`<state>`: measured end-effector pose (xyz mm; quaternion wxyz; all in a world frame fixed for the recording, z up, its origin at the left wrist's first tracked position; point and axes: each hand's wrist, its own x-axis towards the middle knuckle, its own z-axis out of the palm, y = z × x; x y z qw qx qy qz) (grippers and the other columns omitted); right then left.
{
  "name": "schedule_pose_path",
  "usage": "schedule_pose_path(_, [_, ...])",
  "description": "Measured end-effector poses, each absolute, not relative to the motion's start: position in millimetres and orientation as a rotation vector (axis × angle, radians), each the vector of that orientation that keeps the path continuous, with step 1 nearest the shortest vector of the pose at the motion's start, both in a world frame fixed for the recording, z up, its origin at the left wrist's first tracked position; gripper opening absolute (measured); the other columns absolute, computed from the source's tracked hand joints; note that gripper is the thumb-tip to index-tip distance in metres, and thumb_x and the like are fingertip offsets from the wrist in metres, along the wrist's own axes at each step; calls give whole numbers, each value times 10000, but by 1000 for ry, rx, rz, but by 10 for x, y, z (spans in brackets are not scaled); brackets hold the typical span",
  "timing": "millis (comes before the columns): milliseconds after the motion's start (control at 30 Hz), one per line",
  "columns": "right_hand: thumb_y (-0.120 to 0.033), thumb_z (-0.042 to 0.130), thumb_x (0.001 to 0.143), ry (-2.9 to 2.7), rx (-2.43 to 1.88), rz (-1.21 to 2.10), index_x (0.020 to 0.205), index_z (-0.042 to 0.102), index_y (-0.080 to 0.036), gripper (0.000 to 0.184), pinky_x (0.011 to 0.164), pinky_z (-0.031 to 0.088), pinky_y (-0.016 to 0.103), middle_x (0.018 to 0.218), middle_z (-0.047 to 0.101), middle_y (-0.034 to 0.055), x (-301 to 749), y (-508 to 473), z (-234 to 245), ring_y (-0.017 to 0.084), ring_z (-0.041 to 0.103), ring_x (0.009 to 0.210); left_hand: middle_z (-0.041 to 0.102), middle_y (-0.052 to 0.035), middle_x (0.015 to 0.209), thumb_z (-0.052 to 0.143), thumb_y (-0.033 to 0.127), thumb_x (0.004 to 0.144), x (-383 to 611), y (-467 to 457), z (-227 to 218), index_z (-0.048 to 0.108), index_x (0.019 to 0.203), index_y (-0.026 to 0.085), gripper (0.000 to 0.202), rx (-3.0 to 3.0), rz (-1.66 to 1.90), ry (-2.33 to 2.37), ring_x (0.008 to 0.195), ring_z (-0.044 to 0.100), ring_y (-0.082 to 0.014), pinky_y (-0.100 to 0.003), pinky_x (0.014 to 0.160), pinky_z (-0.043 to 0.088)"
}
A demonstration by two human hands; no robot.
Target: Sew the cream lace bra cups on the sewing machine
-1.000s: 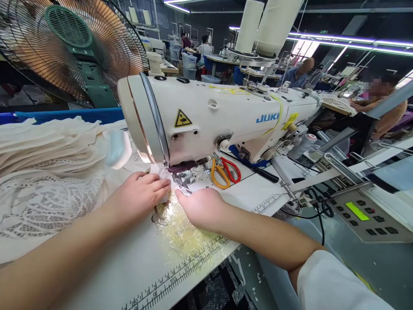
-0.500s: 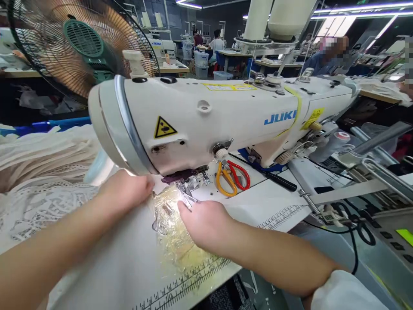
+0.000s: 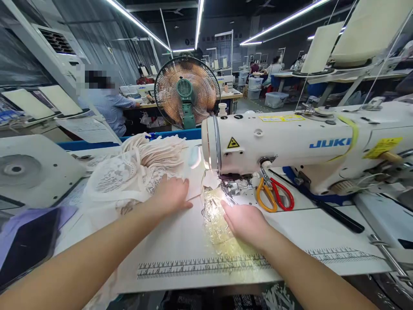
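My left hand [image 3: 171,196] is over the white table beside a pile of cream lace bras [image 3: 112,176]. Its thumb stands apart from its fingers, and I see nothing held. My right hand [image 3: 247,221] rests at the needle area of the white sewing machine [image 3: 290,142], its fingers bent together near a thin metal part. Whether they grip anything is hidden. Under this hand, a crinkled clear and yellowish film [image 3: 216,219] covers part of the table. Orange-and-red-handled scissors [image 3: 274,193] lean by the machine, right of my right hand.
A black-handled tool [image 3: 338,215] lies on the machine bed. Ruler markings [image 3: 193,269] run along the table's front edge. A dark phone [image 3: 30,241] lies at left on purple cloth [image 3: 69,215]. Behind stand a fan [image 3: 187,90] and a seated person [image 3: 109,103].
The view has swung left and pulled back, showing more of the table and room. My left hand has moved away from the needle area toward the lace pile. My right hand stays by the needle.
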<state>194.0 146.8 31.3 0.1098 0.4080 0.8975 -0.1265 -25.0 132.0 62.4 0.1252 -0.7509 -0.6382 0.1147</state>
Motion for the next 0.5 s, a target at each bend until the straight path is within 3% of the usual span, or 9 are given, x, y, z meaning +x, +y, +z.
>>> schedule_pose_path(67, [-167, 415, 923, 2661, 1265, -397, 1447, 427, -143, 525, 540, 380, 303, 805, 713, 126, 1939, 1446, 316, 265, 666, 728, 686, -119, 774, 600, 87, 792, -373, 1001, 624, 661, 775, 117, 70, -2183, 348, -1793, 800, 663, -294, -626, 928, 436])
schedule_pose_path(133, [-189, 386, 940, 2704, 1330, -414, 1402, 481, -136, 475, 569, 381, 306, 794, 708, 123, 1938, 1415, 321, 257, 656, 738, 677, -82, 767, 442, -40, 788, -476, 667, 597, 629, 698, 156, 285, -2188, 304, -1719, 799, 652, -245, -600, 1002, 392])
schedule_pose_path(267, [-273, 300, 987, 2840, 1424, -495, 1207, 604, -144, 397, 672, 419, 288, 912, 692, 112, 1978, 1170, 303, 207, 630, 843, 627, -24, 727, 435, 53, 847, -425, 42, 460, 588, 725, 195, 242, -2219, -376, -1414, 730, 587, -185, -469, 926, 458])
schedule_pose_path(333, [-417, 204, 1009, 2862, 1388, -1059, 1052, 642, -139, 521, 643, 422, 261, 814, 664, 80, 2015, 895, 228, 170, 615, 752, 628, -21, 762, 434, 66, 875, -269, -235, 370, 591, 841, 202, 211, -2259, -768, -1299, 773, 572, -170, -409, 903, 466])
schedule_pose_path(367, [-532, 163, 991, 2763, 1311, -1527, 967, 648, -132, 629, 583, 410, 249, 714, 626, 57, 2030, 726, 169, 153, 589, 645, 634, -22, 774, 427, 63, 887, -179, -361, 323, 587, 885, 209, 217, -2258, -933, -1263, 798, 572, -168, -390, 887, 473])
schedule_pose_path(433, [-773, 250, 863, 2399, 1037, -2217, 842, 644, -130, 755, 474, 333, 225, 593, 549, 19, 2045, 369, 20, 121, 510, 500, 644, -34, 788, 401, 72, 913, -14, -580, 226, 580, 939, 221, 235, -2304, -1179, -1244, 829, 576, -172, -359, 834, 503])
schedule_pose_path(500, [-863, 377, 741, 2090, 1002, -2617, 731, 626, -136, 769, 423, 292, 217, 504, 437, -29, 2036, 56, -132, 82, 377, 405, 654, -50, 784, 398, 82, 922, 103, -753, 118, 578, 959, 219, 229, -2440, -1305, -1209, 842, 585, -179, -326, 779, 530])
